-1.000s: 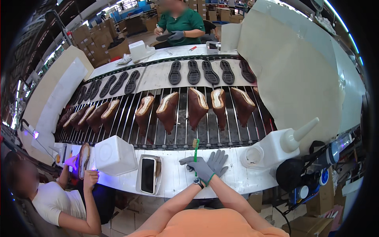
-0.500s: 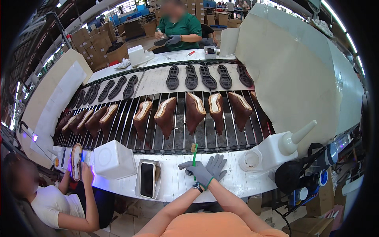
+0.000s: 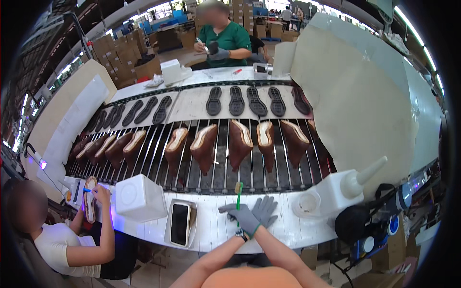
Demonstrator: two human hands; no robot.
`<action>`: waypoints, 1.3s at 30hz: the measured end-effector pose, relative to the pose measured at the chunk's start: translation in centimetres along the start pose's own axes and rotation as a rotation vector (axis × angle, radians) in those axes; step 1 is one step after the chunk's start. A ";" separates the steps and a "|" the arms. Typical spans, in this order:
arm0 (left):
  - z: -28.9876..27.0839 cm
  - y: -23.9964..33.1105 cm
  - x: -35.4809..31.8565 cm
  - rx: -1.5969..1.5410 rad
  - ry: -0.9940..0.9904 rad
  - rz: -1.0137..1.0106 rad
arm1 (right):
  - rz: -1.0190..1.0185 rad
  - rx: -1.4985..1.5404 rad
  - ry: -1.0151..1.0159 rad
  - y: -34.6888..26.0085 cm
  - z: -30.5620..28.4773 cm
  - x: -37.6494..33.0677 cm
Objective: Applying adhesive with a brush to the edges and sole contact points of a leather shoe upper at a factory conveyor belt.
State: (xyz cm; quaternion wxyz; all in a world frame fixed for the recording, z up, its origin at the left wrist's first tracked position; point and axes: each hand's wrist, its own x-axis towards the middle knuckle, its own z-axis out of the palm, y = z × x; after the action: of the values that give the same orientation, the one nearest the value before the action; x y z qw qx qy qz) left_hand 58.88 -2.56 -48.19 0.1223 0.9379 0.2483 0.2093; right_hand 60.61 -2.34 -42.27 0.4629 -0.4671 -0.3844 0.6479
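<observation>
My forearms cross at the wrists over the white table edge. On top, my gloved right hand [image 3: 247,220] points left and holds a green toothbrush [image 3: 239,201] upright, its bristles away from me. Beneath it my left hand [image 3: 265,211], also in a grey glove, lies with its fingers spread and holds nothing; part of its palm is hidden. A watch sits on my left wrist. Beyond the hands, brown shoe uppers [image 3: 203,146] with pale undersides stand bottom-up on a rack of metal bars [image 3: 220,165]. Black shoe soles [image 3: 236,102] lie in a row behind them.
A phone [image 3: 180,224] lies in a tray left of my hands, beside a white square container [image 3: 139,198]. To the right lies a white spouted bottle [image 3: 331,189]. One co-worker [image 3: 72,240] sits at left; another [image 3: 224,41] works across the table.
The view has shifted slightly; my hands keep their crossed pose. The left co-worker now holds a blue-handled tool against a shoe. The co-worker across has raised and tilted the sole.
</observation>
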 end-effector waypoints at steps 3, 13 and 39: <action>0.0 0.0 0.1 -0.014 -0.028 -0.015 | 0.081 0.019 -0.004 0.0 -0.2 0.1; -1.3 0.4 0.5 -0.014 -0.113 -0.040 | 0.086 -0.008 -0.004 -0.5 -0.1 -0.1; 0.3 0.4 0.1 0.000 -0.029 -0.008 | 0.041 0.050 -0.011 -0.1 -0.5 -0.6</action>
State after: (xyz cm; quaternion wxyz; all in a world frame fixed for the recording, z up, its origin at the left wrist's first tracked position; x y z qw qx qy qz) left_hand 59.23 -2.86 -48.29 0.1267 0.9397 0.2503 0.1955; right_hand 61.24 -2.91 -42.19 0.4591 -0.4597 -0.3608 0.6691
